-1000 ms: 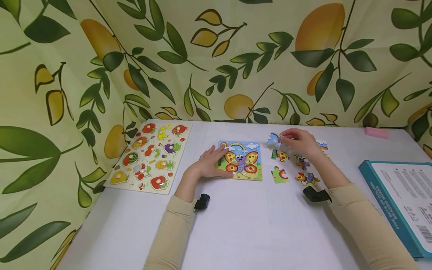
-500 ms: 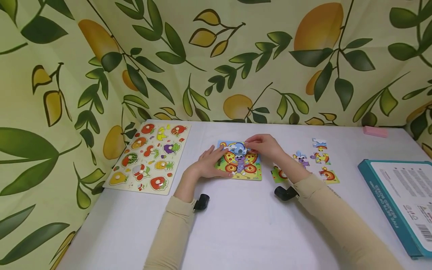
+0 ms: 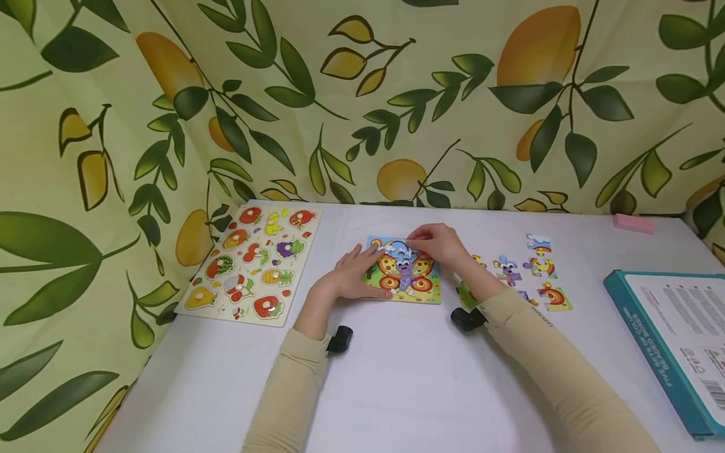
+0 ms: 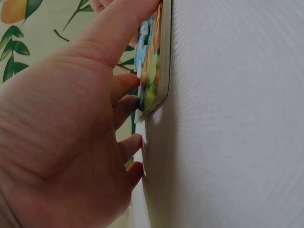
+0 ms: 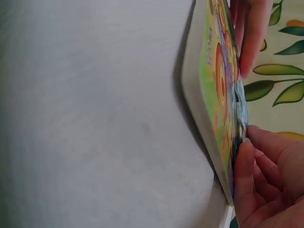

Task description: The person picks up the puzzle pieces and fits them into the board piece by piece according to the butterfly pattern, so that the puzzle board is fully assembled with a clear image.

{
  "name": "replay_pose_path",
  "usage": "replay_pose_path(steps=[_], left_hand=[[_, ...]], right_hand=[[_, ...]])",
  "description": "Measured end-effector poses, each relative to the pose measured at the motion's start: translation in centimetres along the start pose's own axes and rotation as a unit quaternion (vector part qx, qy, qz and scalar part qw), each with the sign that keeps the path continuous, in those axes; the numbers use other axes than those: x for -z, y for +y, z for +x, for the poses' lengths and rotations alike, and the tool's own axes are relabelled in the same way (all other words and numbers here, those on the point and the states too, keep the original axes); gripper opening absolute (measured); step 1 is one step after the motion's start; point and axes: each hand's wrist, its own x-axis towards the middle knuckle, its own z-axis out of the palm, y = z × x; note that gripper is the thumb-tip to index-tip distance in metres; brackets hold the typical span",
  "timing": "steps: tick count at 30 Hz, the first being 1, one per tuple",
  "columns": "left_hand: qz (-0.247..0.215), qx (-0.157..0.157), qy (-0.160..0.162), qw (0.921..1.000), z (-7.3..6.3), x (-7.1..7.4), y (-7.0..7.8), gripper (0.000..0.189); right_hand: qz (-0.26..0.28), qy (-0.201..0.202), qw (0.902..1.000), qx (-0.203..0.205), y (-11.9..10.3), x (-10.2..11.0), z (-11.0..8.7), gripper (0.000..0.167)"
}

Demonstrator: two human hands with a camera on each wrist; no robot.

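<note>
A butterfly puzzle board (image 3: pixel 425 293) lies flat on the white table, its thick edge seen in both wrist views. My left hand (image 3: pixel 358 275) rests across its left side, thumb and fingers spread and nearly straight. Over the upper part of the picture, my right hand (image 3: pixel 440 245) pinches a light-blue rainbow puzzle piece (image 5: pixel 243 105) between thumb and fingertips. In the right wrist view the piece sits at the board's surface, slightly raised. To the right lie several loose puzzle pieces, among them a purple butterfly-head piece (image 3: pixel 508 270) and an orange-and-green wing piece (image 3: pixel 555 296); my right forearm partly hides others.
A fruit peg puzzle (image 3: pixel 249 264) lies at the table's left. On the right is a teal-edged box (image 3: pixel 674 340), with a pink block (image 3: pixel 633 223) near the back edge. Patterned cloth (image 3: pixel 351 126) hangs behind the table.
My right hand has carried the rainbow piece leftward from the loose pieces onto the board, then shifted slightly there. My left hand has stayed in place on the board.
</note>
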Motion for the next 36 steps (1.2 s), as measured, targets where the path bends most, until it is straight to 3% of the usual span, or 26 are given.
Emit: replay_pose_path(steps=[6,18,36], left_hand=[[0.015,-0.002,0.002,0.9999,-0.1,0.1,0.2,0.096],[0.078,0.030,0.037,0.9958,0.5,-0.5,1.0,0.085],[0.081,0.025,0.051,0.9951,0.4,-0.8,1.5,0.077]], right_hand=[[-0.041,0.013,0.9989,0.020,-0.2,-0.2,0.0,0.025],[-0.057,0.024,0.9977,0.027,-0.5,-0.7,0.4,0.023],[-0.049,0.019,0.9984,0.019,-0.1,-0.6,0.4,0.022]])
